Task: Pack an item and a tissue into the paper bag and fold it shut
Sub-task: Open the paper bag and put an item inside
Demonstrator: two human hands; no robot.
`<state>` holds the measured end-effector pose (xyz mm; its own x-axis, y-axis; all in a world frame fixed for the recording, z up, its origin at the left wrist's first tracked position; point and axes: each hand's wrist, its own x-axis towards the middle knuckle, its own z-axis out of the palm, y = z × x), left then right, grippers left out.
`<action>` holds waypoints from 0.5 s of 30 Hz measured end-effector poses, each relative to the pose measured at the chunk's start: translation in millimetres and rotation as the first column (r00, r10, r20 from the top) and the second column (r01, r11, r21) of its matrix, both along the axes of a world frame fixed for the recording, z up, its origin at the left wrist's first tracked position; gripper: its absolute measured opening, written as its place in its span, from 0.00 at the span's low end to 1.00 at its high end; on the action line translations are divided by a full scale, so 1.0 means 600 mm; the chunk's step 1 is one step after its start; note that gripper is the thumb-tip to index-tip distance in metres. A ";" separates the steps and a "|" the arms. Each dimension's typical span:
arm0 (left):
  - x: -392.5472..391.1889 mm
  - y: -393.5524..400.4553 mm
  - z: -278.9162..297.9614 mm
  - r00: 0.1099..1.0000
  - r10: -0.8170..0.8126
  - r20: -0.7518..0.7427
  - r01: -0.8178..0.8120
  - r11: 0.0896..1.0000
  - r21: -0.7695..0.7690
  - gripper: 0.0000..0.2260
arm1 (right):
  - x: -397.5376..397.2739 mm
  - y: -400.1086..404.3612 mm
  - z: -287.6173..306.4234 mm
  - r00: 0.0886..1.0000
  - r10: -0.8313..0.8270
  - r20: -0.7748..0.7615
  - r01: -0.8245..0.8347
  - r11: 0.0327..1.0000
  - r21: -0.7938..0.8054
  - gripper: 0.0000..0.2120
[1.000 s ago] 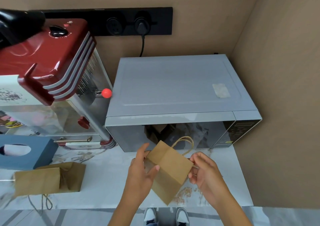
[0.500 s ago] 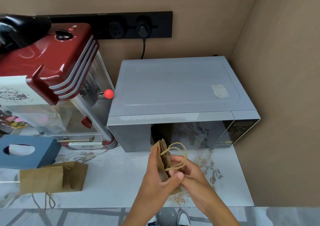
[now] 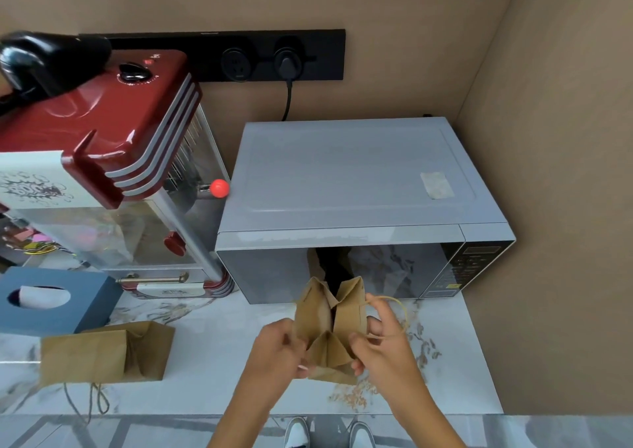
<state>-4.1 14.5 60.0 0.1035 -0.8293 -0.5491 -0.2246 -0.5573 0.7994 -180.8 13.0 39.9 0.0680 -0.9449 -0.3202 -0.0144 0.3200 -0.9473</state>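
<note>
A small brown paper bag (image 3: pixel 329 327) is held above the marble counter in front of the microwave, its sides spread apart so the creased gusset shows. My left hand (image 3: pixel 279 355) grips its left side and my right hand (image 3: pixel 380 348) grips its right side, with the twine handle (image 3: pixel 399 314) looping past my right fingers. A blue tissue box (image 3: pixel 58 300) with a white tissue in its slot stands at the far left. No item to pack is visible in my hands.
A second brown paper bag (image 3: pixel 106 353) lies flat on the counter at left. A grey microwave (image 3: pixel 349 180) stands behind my hands, a red popcorn machine (image 3: pixel 102 132) to its left. The counter edge (image 3: pixel 171 413) runs below, the wall closes the right.
The flat bag was turned edge-on between both hands, then pulled apart; its sides now stand spread with the gusset showing. The camera view tilted slightly.
</note>
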 end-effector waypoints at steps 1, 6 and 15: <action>0.010 -0.005 0.003 0.993 -0.056 0.103 0.058 0.998 -0.017 0.08 | -0.004 0.002 0.008 0.998 -0.006 -0.067 0.003 0.999 -0.032 0.32; 0.036 -0.030 0.044 0.858 -0.283 0.428 0.311 0.950 0.004 0.10 | -0.018 0.018 0.055 0.859 0.054 -0.509 -0.159 0.974 -0.164 0.36; -0.006 -0.058 0.056 0.720 -0.138 0.681 0.347 0.920 -0.180 0.04 | -0.030 0.022 0.082 0.406 0.122 -0.906 -0.544 0.829 -0.132 0.23</action>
